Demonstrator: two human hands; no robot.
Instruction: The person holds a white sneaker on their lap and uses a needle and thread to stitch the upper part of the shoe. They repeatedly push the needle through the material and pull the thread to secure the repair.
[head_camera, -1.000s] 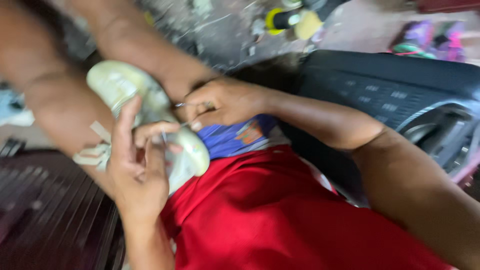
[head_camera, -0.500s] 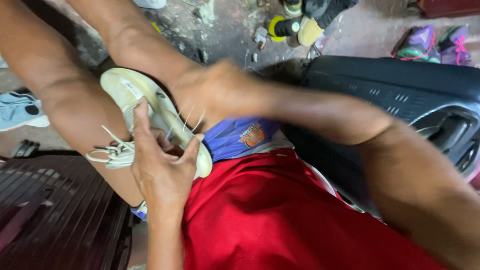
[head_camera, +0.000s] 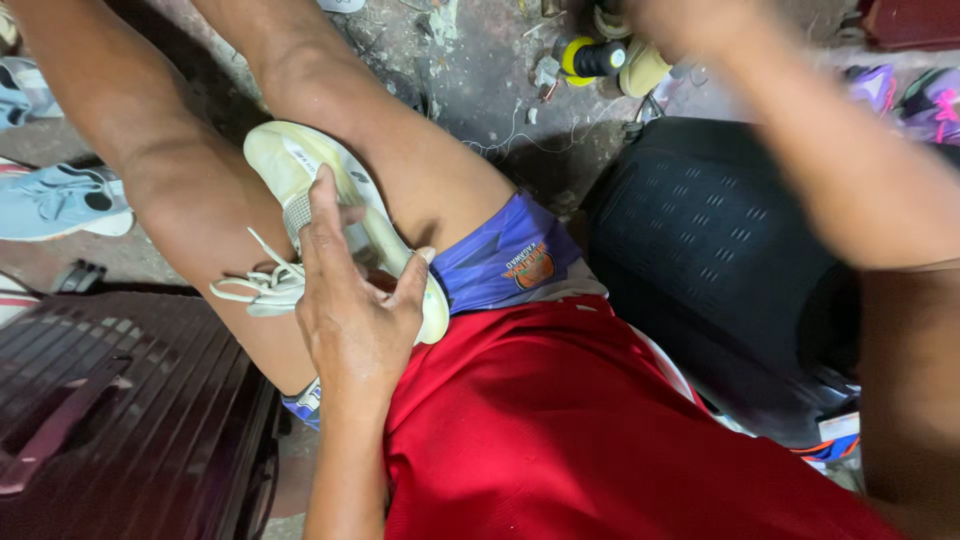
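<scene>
between the bare knees, a pale cream sneaker lies sole-up, its smooth rubber outsole curved and scuffed, a patch of woven mesh showing and soft white laces trailing loose. the left hand presses down on it, fingers spread and thumb hooked round the sole's edge, clasping the shoe. the right hand is lifted away and blurred; whether it is closed cannot be told. a ribbed dark plastic crate sits beside, and a light blue sneaker on rough concrete.
</scene>
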